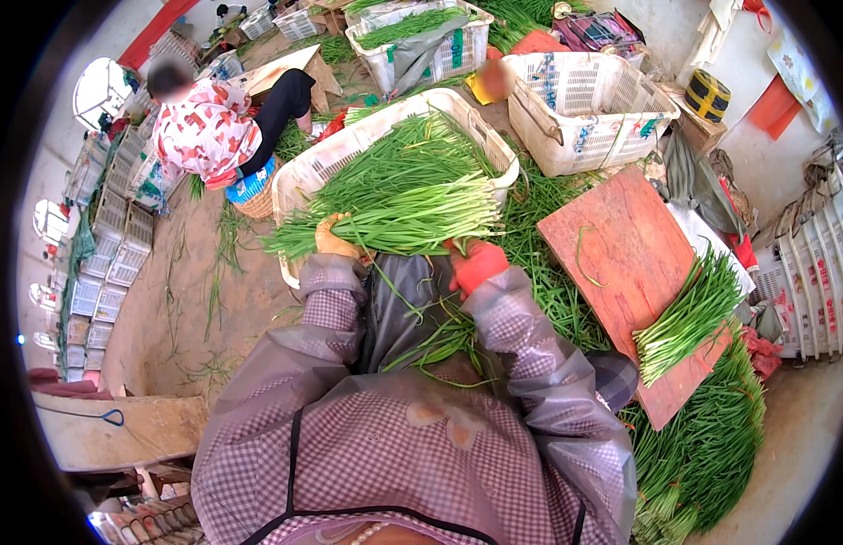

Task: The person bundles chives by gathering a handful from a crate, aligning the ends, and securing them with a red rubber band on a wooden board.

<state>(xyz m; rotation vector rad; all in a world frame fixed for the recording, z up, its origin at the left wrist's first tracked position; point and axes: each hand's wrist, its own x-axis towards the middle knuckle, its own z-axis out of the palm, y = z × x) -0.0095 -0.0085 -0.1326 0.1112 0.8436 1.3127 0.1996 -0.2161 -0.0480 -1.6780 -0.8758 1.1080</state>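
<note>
A loose bunch of garlic chives (412,216) lies across the near side of a white plastic crate (310,167), pale stems to the right and leaf tips to the left. My left hand (335,236), in a yellowish glove, is closed round its leafy part. At the stem end, my right hand (478,266), in a red glove, grips the lower edge of the bunch, its fingertips partly hidden beneath. More chives (412,159) fill the crate behind. Loose green strands hang between my forearms onto my dark apron (408,291).
Right of me, a reddish board (616,241) carries a neat bunch of chives (689,318); many chives (689,454) lie below it. Another white crate (585,118) stands far right. A person in a patterned top (208,132) sits at far left. Stacked crates (113,245) line the left wall.
</note>
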